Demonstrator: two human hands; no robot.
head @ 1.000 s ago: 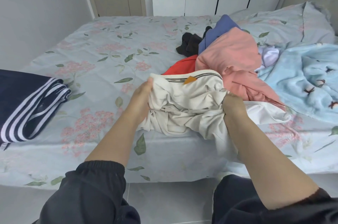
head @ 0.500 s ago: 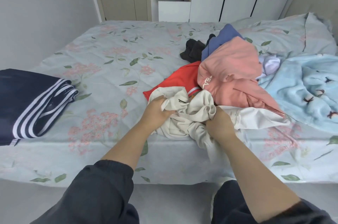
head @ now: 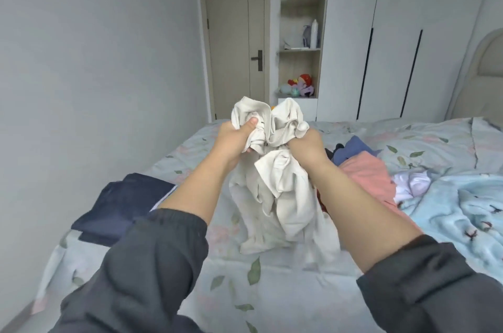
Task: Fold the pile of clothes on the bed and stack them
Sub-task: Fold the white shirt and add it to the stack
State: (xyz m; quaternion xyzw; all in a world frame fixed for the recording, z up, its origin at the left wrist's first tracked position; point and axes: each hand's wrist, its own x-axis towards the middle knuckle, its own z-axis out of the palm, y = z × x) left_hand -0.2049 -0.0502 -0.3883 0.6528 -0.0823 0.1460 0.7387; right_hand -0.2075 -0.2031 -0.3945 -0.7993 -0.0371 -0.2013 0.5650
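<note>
Inspector: Raised since half a second ago: the cream garment [head: 283, 188], which lay bunched on the bed [head: 272, 292], is now held up in front of the person, and the view has tipped up toward the door [head: 236, 33] and wardrobe [head: 394, 33].

Clerk: State of the hands?

Inspector: Both are closed on the garment's upper part, close together. The left hand [head: 234, 139] grips a wad of cloth with the thumb laid over it. The right hand [head: 306, 146] shows its back, with the fingers buried in the folds and clenched round a bunch. Dark sleeves are pushed up on both forearms.

Clerk: Position of the garment?

Inspector: It hangs crumpled between the forearms, and its lower folds reach the floral sheet near the front edge.

Clerk: The remainder of the clothes?

Inspector: The pile lies to the right, partly behind the right forearm. A pink garment [head: 367, 175] is on top, a blue garment [head: 356, 146] sits behind it, and a lilac piece [head: 413, 183] is just beside it. A folded navy garment [head: 122, 204] lies on the left side of the bed, well apart from the pile. A light blue blanket [head: 462, 204] covers the right side.
</note>
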